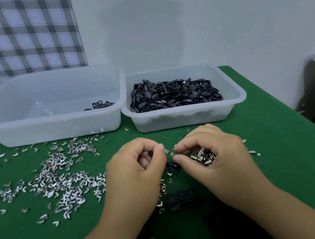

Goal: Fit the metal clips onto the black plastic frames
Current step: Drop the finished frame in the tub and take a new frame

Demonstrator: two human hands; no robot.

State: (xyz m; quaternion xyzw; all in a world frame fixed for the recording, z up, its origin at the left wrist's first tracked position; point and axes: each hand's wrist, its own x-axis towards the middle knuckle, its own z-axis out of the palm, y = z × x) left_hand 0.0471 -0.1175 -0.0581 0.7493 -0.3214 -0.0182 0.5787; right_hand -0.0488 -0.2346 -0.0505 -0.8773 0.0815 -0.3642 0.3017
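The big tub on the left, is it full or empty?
Nearly empty: the big tub holds only a few black pieces near its right side.

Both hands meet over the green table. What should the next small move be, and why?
Probably the right hand should press the metal clip onto the black frame that the left hand holds: the clip lies between both hands, just above the frame, not yet seated.

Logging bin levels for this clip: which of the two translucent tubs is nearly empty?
The larger tub on the left: only a few black pieces lie in it, while the smaller tub beside it is heaped with black frames.
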